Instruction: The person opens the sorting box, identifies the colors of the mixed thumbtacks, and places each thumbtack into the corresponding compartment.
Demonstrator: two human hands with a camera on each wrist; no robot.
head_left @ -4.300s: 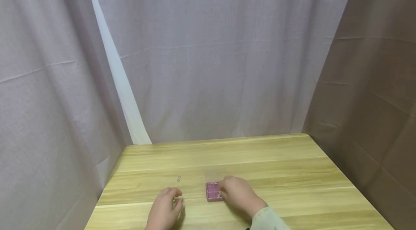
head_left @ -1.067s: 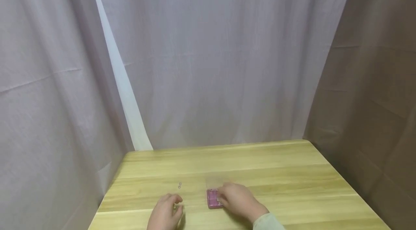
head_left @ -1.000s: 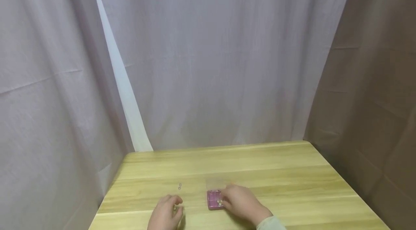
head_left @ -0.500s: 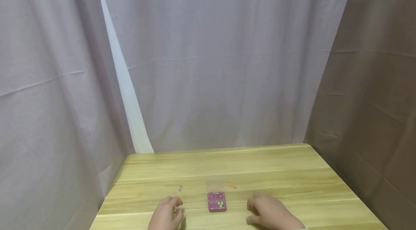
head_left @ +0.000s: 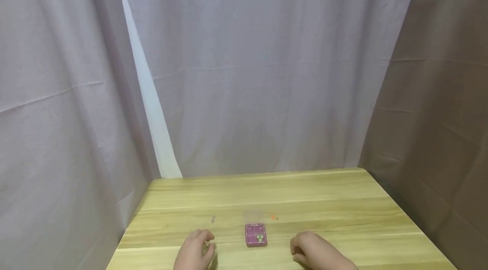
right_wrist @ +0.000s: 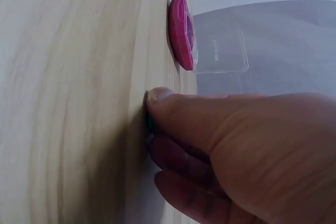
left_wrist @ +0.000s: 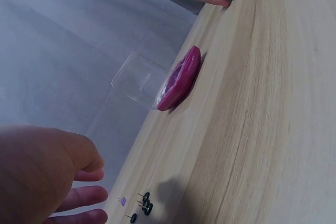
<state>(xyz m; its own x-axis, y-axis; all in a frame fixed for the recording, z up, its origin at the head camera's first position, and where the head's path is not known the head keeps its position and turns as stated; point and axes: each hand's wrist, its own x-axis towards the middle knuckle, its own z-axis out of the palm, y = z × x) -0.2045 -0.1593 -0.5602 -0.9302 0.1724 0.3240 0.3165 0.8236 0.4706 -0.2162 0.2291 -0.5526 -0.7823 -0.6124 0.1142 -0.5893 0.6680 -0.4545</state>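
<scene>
A magenta divided box (head_left: 256, 242) stands between my hands with its clear lid (right_wrist: 218, 51) raised. Three round green heads (head_left: 260, 238) lie in its front right compartment. My right hand (head_left: 314, 250), to the box's right, has its fingertips down at the table. In the right wrist view its thumb and fingers pinch a small green thumbtack (right_wrist: 150, 123), mostly hidden. My left hand (head_left: 193, 251) rests left of the box with loosely bent fingers, holding nothing. Several dark thumbtacks (left_wrist: 147, 209), pins up, and a purple one (left_wrist: 123, 201) lie by its fingers.
Two small pale purple pieces (head_left: 213, 219) lie beyond my left hand. Small orange pieces (head_left: 273, 217) lie behind the box to the right. Grey curtains (head_left: 267, 70) enclose the far and side edges of the wooden table (head_left: 324, 193).
My right hand has left the box and moved right, down to the table, its fingers drawing together. Green heads in the box and the orange pieces are uncovered. My left hand stays put.
</scene>
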